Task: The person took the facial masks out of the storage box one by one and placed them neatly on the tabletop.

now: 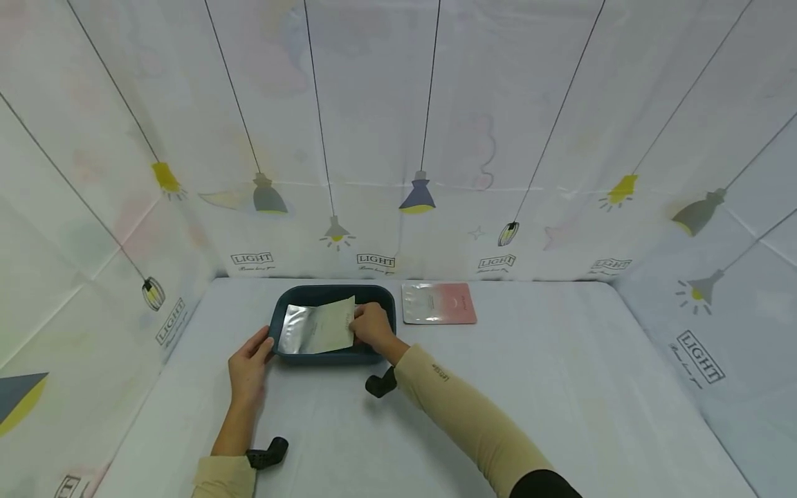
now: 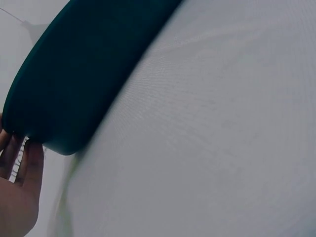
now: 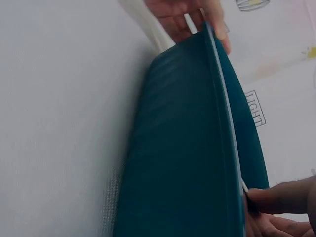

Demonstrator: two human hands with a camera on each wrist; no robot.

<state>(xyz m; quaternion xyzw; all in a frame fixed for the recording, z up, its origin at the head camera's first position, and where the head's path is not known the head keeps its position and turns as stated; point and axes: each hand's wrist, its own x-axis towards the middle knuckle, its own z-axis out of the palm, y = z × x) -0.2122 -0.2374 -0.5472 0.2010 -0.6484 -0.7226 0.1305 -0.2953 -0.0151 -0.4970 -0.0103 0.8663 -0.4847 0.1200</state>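
A dark teal tray (image 1: 333, 359) stands at the back of the white table. Inside it lies a silver and pale yellow foil sachet (image 1: 330, 326), its right side raised. My right hand (image 1: 373, 325) reaches over the tray's near right part and pinches the sachet's right edge between thumb and fingers. In the right wrist view that hand (image 3: 286, 205) is partly hidden behind the tray wall (image 3: 182, 133). My left hand (image 1: 249, 363) holds the tray's left end; the right wrist view shows its thumb (image 3: 219, 29) over the rim and fingers outside.
A silver and pink foil sachet (image 1: 439, 303) lies flat on the table just right of the tray. White cloth walls (image 1: 398, 235) printed with lamps rise behind the table (image 1: 560, 387) and at both sides.
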